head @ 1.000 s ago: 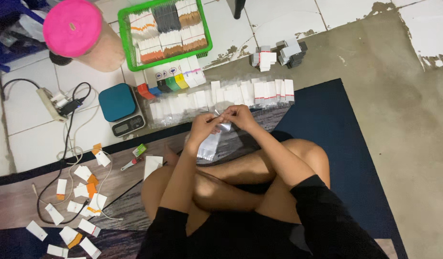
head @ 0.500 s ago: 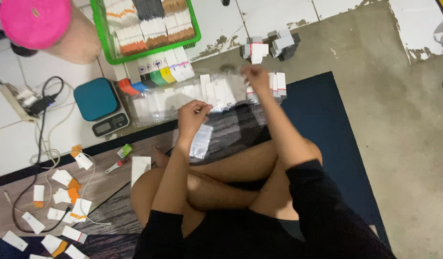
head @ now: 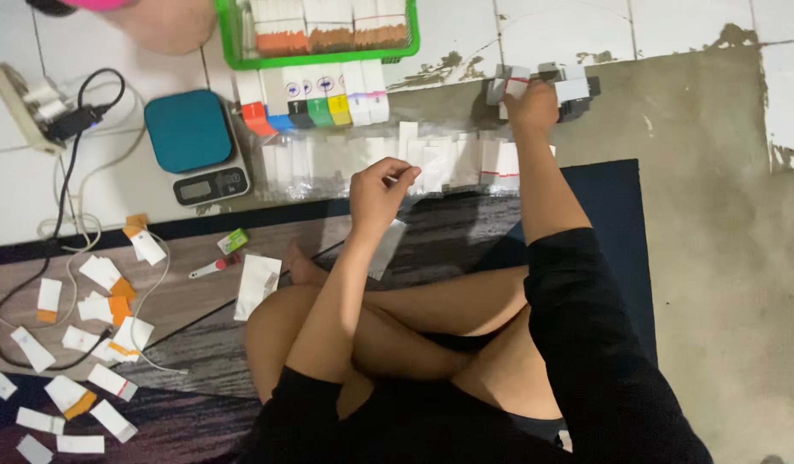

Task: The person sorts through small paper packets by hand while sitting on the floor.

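Left hand [head: 378, 191]: fingers pinched narrow on a small clear plastic sachet [head: 386, 249] hanging over the dark mat [head: 466, 228]. Right hand [head: 529, 105]: closed on small white boxes [head: 543, 82] on the floor past the mat's far edge. Row of clear sachets [head: 397, 163] between them; teal scale [head: 195, 146] near the left.

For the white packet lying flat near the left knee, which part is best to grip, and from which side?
Probably the white packet is best pinched at its upper short end, coming from above: it lies flat and thin on the mat, that end is free, and the lower end is close to the knee.
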